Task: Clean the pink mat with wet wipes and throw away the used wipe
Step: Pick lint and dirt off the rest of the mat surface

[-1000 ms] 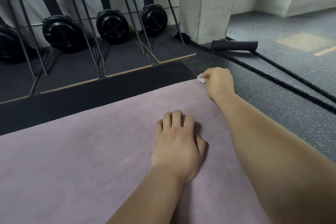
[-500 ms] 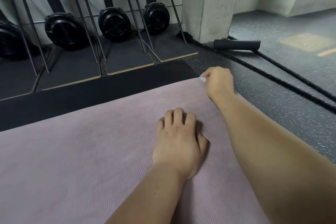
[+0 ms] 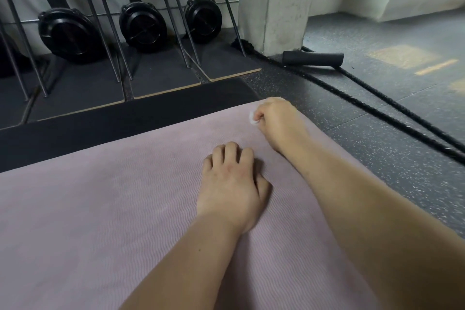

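- Right hand [image 3: 279,123]: fingers curled tight around a small white wet wipe [image 3: 252,118]. Only a wad of it shows past the knuckles on the thumb side; the rest is hidden in my fist.
- Wipe position: on the pink mat [image 3: 100,209], near its far right corner, just inside the far edge. Whether the wad is pressing the surface or sitting just above it, I cannot tell from this angle.
- Reason for the grip, as I judge it: balling the wipe puts pressure on a small patch, which suits working a corner rather than sweeping the open surface.
- Left hand [image 3: 231,184]: holding nothing, fingers loosely bent, palm and fingertips resting on the mat nearer to me and just left of my right forearm. Likely purpose: it takes my weight as I lean forward and pins the mat so that it does not creep under the rubbing.
- Mat: lies flat, its far edge against a black mat [image 3: 125,118], its right edge on the speckled floor [image 3: 377,158].
- Nearby: a thick black rope [image 3: 377,98] runs across the floor to the right, well apart from my hands.
- Progress estimate: cleaning step under way at the corner. No bin is in view, so disposal is not yet done.
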`<state>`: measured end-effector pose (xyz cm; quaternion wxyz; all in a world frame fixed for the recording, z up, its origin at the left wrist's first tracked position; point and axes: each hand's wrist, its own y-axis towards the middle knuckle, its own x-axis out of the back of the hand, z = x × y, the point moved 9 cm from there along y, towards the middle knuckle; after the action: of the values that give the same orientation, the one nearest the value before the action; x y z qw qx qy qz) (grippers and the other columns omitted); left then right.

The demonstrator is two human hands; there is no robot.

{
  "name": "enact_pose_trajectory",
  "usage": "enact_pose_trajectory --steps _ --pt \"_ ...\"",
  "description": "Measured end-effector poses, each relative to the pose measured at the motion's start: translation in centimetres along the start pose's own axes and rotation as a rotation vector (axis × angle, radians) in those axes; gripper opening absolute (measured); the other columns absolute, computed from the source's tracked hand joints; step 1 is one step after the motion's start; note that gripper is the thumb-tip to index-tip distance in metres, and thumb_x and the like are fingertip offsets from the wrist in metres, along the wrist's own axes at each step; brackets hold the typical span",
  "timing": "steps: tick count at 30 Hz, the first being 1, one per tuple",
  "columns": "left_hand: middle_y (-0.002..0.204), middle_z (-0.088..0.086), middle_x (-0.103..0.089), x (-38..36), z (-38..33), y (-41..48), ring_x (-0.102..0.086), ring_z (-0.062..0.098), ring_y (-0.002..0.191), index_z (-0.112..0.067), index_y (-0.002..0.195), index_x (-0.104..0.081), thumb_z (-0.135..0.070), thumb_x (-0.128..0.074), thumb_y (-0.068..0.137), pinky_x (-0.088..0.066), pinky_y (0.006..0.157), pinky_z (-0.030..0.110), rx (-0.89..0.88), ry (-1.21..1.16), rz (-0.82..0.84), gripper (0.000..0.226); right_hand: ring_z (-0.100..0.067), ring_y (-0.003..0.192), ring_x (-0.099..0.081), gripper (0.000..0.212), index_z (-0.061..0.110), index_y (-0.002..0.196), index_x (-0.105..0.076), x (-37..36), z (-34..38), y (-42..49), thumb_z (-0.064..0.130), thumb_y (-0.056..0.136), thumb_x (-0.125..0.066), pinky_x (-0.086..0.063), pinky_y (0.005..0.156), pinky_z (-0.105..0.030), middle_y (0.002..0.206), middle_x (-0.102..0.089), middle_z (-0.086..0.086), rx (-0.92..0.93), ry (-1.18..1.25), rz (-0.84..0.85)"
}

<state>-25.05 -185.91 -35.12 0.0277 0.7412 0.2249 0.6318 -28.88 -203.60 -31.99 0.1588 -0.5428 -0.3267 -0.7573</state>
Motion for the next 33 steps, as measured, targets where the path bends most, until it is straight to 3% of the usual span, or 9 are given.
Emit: enact_pose_trajectory --steps 5,7,10,12,14,21,25,27,33 --pt "0.122 0.002 -0.047 -0.1 0.1 0.0 -0.043 0.027 0.116 -0.021 0.115 -0.054 -0.048 -0.038 0.093 -0.039 0.104 0.045 0.009 0.003 0.006 0.038 -0.023 0.080 -0.067 0.014 0.024 0.089 -0.081 2.1 -13.1 -3.8 0.020 0.088 -0.068 -0.055 0.067 -0.025 0.093 -0.075 0.000 -0.451 -0.002 -0.106" --pt "0.123 0.002 -0.047 -0.1 0.1 0.0 -0.043 0.027 0.116 -0.021 0.116 -0.055 -0.048 -0.039 0.092 -0.039 0.104 0.044 0.006 0.004 0.000 0.038 -0.022 0.091 -0.069 0.019 0.029 0.088 -0.082 2.1 -12.7 -4.8 0.016 0.086 -0.068 -0.057 0.079 -0.027 0.094 -0.077 0.005 -0.528 0.114 -0.121" --pt "0.120 0.003 -0.048 -0.1 -0.1 0.0 -0.044 0.029 0.114 -0.021 0.113 -0.053 -0.048 -0.039 0.092 -0.040 0.102 0.045 0.000 0.016 -0.006 0.037 -0.015 0.101 -0.070 0.025 0.031 0.089 -0.082 3.0 -6.8 -4.4 0.012 0.084 -0.066 -0.052 0.095 -0.024 0.098 -0.078 0.011 -0.372 0.253 -0.163" --pt "0.116 0.003 -0.049 0.0 -0.1 0.1 -0.045 0.029 0.111 -0.020 0.108 -0.052 -0.048 -0.041 0.091 -0.041 0.099 0.045 0.005 0.007 -0.020 0.035 -0.009 0.096 -0.070 0.022 0.028 0.091 -0.082 1.8 -0.4 -4.4 0.013 0.084 -0.068 -0.051 0.093 -0.022 0.098 -0.077 0.011 -0.121 0.303 -0.025" --pt "0.112 0.003 -0.049 0.2 0.1 0.0 -0.046 0.028 0.107 -0.018 0.107 -0.052 -0.047 -0.043 0.092 -0.042 0.097 0.044 0.018 -0.021 -0.041 0.034 -0.015 0.088 -0.069 0.021 0.026 0.089 -0.080 0.5 3.5 -4.9 0.013 0.081 -0.065 -0.055 0.086 -0.030 0.095 -0.074 0.006 0.035 0.284 0.053" --pt "0.109 0.005 -0.049 0.6 -0.2 -0.2 -0.045 0.028 0.104 -0.016 0.104 -0.051 -0.046 -0.046 0.090 -0.042 0.096 0.043 0.002 0.010 -0.065 0.033 -0.028 0.103 -0.064 0.031 0.025 0.100 -0.079 2.2 -4.0 -7.6 0.007 0.084 -0.060 -0.050 0.091 -0.031 0.109 -0.070 -0.002 -0.289 0.125 -0.041" --pt "0.102 0.009 -0.051 2.1 -0.8 -0.5 -0.046 0.032 0.097 -0.014 0.096 -0.051 -0.042 -0.050 0.090 -0.041 0.088 0.047 0.007 0.101 -0.134 0.028 -0.031 0.090 -0.061 0.022 0.018 0.091 -0.073 2.8 1.0 -11.3 0.025 0.087 -0.053 -0.053 0.077 -0.040 0.096 -0.061 -0.006 -0.186 0.034 0.037" --pt "0.099 0.011 -0.051 3.2 -1.6 -1.1 -0.047 0.035 0.095 -0.014 0.094 -0.051 -0.036 -0.050 0.093 -0.039 0.086 0.049 -0.027 0.154 -0.174 0.022 -0.031 0.084 -0.060 0.018 0.017 0.086 -0.071 3.8 3.2 -13.7 0.024 0.090 -0.055 -0.049 0.069 -0.039 0.090 -0.059 -0.006 -0.163 0.003 0.016" --pt "0.110 0.007 -0.052 4.5 -2.6 -4.2 -0.047 0.032 0.102 -0.019 0.106 -0.054 -0.040 -0.039 0.092 -0.038 0.090 0.043 -0.047 0.195 0.053 0.030 -0.029 0.095 -0.065 0.022 0.020 0.093 -0.075 6.0 6.3 -19.4 0.014 0.089 -0.054 -0.050 0.081 -0.036 0.099 -0.068 -0.004 -0.125 0.007 0.162"
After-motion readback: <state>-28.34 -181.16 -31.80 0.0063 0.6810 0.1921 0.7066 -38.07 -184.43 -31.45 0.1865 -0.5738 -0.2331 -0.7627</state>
